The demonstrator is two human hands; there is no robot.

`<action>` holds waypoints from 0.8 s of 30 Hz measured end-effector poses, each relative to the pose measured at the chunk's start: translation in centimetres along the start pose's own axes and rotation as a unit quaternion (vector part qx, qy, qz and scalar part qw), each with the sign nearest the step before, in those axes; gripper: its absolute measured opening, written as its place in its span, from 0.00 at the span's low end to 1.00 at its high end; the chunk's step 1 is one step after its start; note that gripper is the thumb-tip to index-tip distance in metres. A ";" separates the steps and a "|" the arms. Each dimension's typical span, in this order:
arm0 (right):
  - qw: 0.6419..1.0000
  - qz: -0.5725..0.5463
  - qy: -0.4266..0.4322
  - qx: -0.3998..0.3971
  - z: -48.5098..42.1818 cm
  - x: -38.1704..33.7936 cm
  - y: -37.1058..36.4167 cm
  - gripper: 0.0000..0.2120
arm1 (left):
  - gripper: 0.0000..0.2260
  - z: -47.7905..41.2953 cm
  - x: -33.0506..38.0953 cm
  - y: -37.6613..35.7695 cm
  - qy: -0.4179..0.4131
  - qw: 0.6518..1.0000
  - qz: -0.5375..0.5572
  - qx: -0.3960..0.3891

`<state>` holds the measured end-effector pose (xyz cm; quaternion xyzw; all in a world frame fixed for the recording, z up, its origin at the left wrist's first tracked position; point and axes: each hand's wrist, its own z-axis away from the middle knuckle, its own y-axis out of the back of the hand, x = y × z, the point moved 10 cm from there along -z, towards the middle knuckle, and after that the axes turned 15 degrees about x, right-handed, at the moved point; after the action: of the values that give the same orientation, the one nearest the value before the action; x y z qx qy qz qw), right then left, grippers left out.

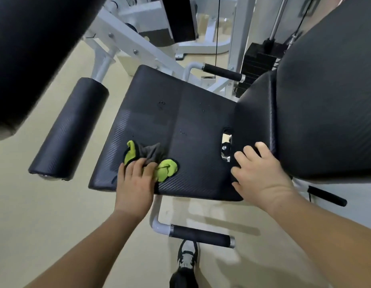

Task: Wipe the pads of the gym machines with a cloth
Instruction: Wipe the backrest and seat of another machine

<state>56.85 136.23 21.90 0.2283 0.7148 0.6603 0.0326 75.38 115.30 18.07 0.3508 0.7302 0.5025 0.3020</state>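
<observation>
Our left hand point(134, 180) gripped the cloth point(152, 151), fingers curled over its bunched grey middle, with green folds showing on either side of the knuckles. The cloth lay pressed on the seat pad point(180, 113), close to the pad's near edge. Our right hand point(261, 175) rested at the other end of the seat pad, fingers spread and only slightly bent, holding nothing, fingertips touching the base of the back pad point(326, 100). A few droplets point(161, 104) sat toward the middle of the seat pad. A roller pad point(70, 129) stood left of the seat pad. A handle point(201, 235) and our shoe point(187, 256) lay below its near edge.
</observation>
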 end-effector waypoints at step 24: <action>0.992 -0.021 -0.044 -0.114 -0.8 -0.1 1.0 0.18 | 0.26 2.3 15.3 -2.8 -0.227 0.958 0.138 -0.111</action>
<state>56.89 135.51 22.92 0.2365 0.6375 0.7259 0.1036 67.85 128.26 13.33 0.5171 0.5263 0.5245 0.4249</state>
